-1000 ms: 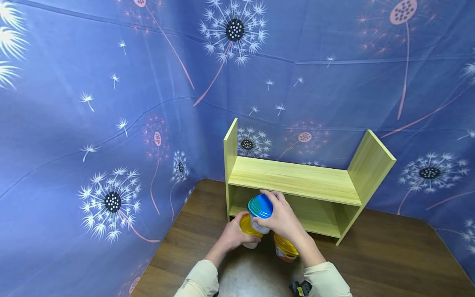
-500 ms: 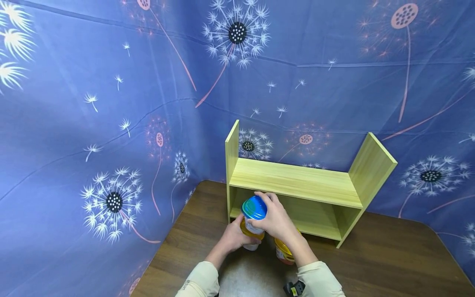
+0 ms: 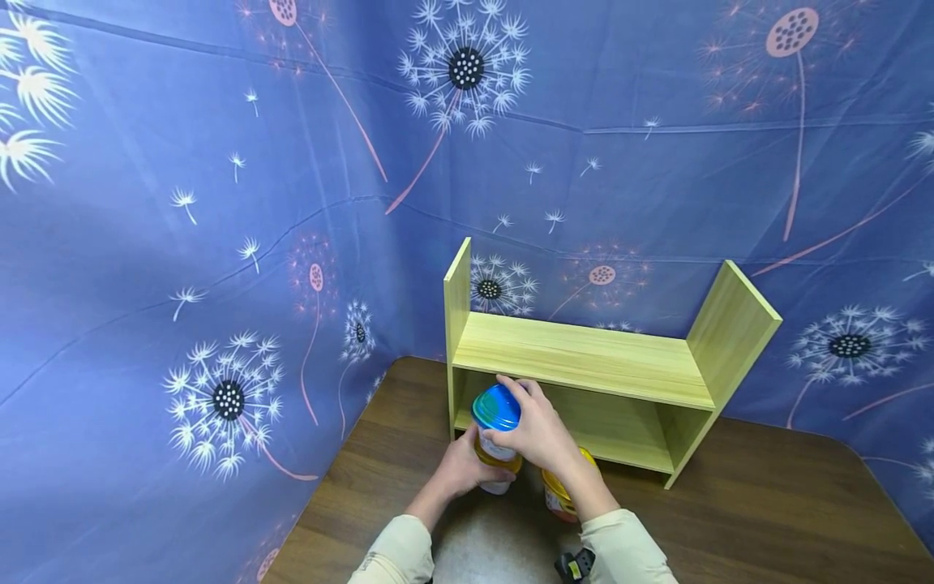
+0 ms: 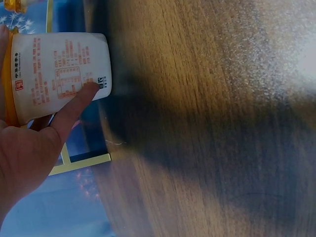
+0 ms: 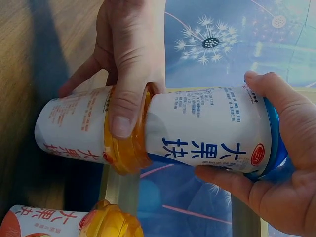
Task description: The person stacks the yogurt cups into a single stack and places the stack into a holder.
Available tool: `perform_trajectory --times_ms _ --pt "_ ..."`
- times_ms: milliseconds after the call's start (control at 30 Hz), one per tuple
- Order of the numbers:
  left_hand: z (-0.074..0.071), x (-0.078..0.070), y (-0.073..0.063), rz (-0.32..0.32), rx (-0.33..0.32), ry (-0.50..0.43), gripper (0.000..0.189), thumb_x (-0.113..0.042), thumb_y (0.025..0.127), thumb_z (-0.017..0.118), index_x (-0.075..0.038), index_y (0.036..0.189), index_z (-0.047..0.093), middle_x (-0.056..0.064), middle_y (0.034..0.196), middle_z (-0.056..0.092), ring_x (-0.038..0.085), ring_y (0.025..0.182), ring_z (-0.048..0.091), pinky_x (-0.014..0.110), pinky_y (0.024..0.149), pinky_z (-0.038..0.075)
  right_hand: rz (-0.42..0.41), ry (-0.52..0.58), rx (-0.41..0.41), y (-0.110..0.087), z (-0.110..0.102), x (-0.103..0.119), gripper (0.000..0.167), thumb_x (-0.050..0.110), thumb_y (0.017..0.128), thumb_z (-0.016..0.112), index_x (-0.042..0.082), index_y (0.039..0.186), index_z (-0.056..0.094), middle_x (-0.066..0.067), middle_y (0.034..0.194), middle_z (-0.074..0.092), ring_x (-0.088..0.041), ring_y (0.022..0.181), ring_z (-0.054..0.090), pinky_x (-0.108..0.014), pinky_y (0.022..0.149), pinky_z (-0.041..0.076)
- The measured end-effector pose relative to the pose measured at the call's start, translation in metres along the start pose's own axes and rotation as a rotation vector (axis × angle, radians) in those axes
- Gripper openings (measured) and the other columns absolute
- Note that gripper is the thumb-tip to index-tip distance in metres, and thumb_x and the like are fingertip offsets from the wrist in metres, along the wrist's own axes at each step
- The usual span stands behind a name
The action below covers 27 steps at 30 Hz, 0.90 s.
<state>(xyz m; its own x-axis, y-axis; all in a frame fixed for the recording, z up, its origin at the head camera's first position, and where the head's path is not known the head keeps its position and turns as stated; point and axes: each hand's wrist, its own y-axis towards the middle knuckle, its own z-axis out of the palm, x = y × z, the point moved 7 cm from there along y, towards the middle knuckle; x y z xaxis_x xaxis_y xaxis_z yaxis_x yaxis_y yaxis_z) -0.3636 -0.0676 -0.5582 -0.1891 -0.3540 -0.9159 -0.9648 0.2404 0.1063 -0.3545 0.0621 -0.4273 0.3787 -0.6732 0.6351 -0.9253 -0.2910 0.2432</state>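
Observation:
My right hand grips a white fruit cup with a blue lid, thumb and fingers round its lid end. Its base meets the orange-yellow lid of a second white fruit cup, so one stands on top of the other. My left hand holds that lower cup, with the thumb across its lid and a finger along the printed side. Another yellow-lidded fruit cup stands just right of the pair, partly hidden behind my right forearm.
Close behind the cups stands a pale wooden shelf with upright side panels and a lower compartment. The brown wood-grain table has a bright glare near the front. Blue dandelion-print cloth hangs behind and to the left.
My right hand has brought the blue-lidded cup left and over the lid of the lower cup; in the last half second it barely shifts. My left hand has kept its grip.

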Motion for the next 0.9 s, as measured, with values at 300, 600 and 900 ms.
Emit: perform_trajectory --times_ms 300,600,900 --pt "0.001 0.000 0.001 -0.012 -0.005 0.007 0.091 -0.030 0.071 0.094 -0.007 0.143 0.044 0.003 0.123 0.065 0.020 0.110 0.063 0.044 0.096 0.051 0.005 0.010 0.034 0.003 0.009 -0.003 0.090 0.037 0.075 0.090 0.023 0.152 0.046 -0.015 0.142 0.045 -0.036 0.112 0.058 -0.052 0.087 0.055" --pt "0.002 0.002 0.001 0.002 -0.017 -0.032 0.090 -0.027 0.070 0.095 -0.007 0.141 0.045 0.001 0.122 0.065 0.018 0.109 0.063 0.040 0.096 0.050 -0.025 -0.006 0.044 0.003 0.012 -0.004 0.091 0.041 0.076 0.088 0.027 0.153 0.044 -0.016 0.146 0.044 -0.038 0.111 0.060 -0.054 0.085 0.054" --pt "0.001 0.000 0.000 -0.001 -0.012 -0.021 0.093 -0.029 0.070 0.095 -0.006 0.143 0.043 0.002 0.123 0.064 0.017 0.109 0.063 0.040 0.094 0.051 -0.028 -0.030 -0.007 -0.001 0.006 -0.004 0.093 0.048 0.072 0.090 0.031 0.151 0.045 -0.008 0.146 0.048 -0.034 0.115 0.059 -0.054 0.087 0.053"
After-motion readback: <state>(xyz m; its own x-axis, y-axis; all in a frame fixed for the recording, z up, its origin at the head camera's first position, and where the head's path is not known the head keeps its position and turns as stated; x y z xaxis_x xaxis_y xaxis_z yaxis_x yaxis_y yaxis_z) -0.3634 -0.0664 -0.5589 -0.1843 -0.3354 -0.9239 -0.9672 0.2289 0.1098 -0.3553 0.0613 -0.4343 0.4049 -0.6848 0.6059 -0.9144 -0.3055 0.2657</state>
